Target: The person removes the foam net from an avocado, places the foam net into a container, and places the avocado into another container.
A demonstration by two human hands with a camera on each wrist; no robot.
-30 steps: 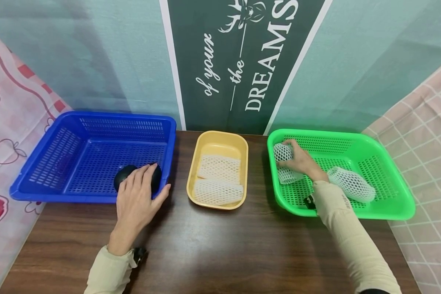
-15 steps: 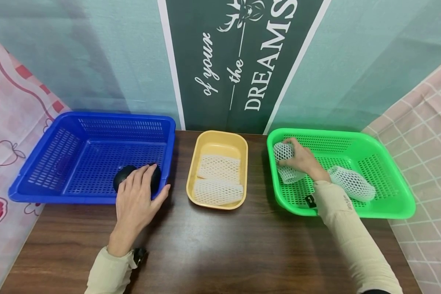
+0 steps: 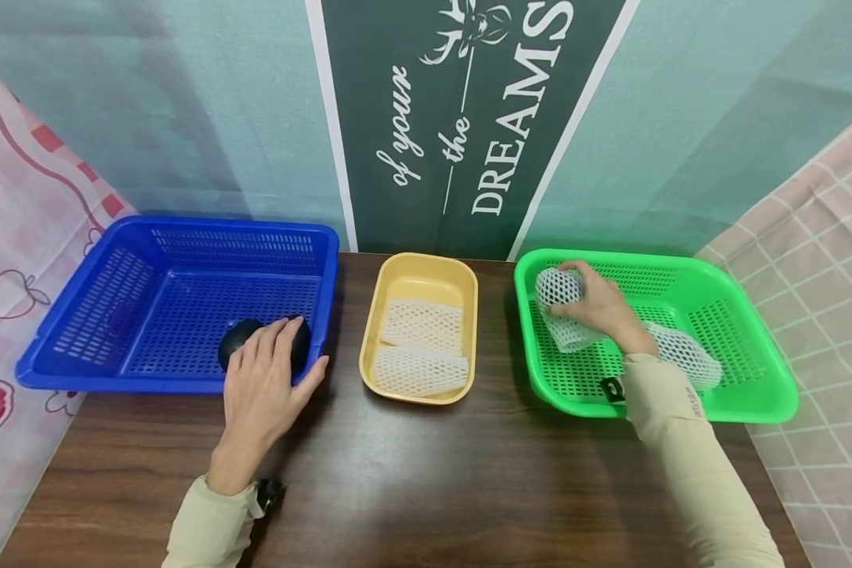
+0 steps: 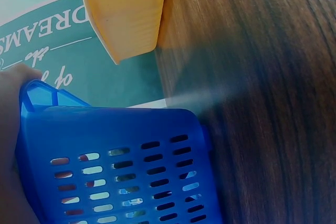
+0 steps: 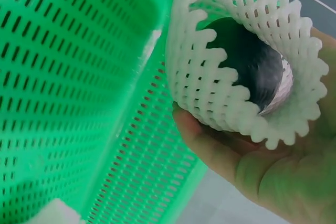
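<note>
In the head view my right hand (image 3: 603, 306) grips a white foam net sleeve (image 3: 559, 289) at the left side of the green basket (image 3: 681, 410). The right wrist view looks into the sleeve's open end (image 5: 197, 61), where a dark round object (image 5: 247, 59) sits. My left hand (image 3: 263, 386) lies over dark round objects at the front right corner of the blue basket (image 3: 170, 384); its fingers curl over the one at the right (image 3: 300, 344), and another (image 3: 237, 341) shows beside them. A second netted item (image 3: 689, 356) lies in the green basket, partly behind my sleeve.
Between the baskets, a yellow tray (image 3: 369, 359) holds two flat white foam nets (image 3: 422, 371) on the brown table (image 3: 426, 473). A printed cloth (image 3: 255, 118) hangs behind, with patterned cloths at the left (image 3: 28, 237) and right (image 3: 823, 315).
My right hand has lifted the netted item slightly and shifted it to the right, away from the green basket's left wall. My left hand has stayed in place.
</note>
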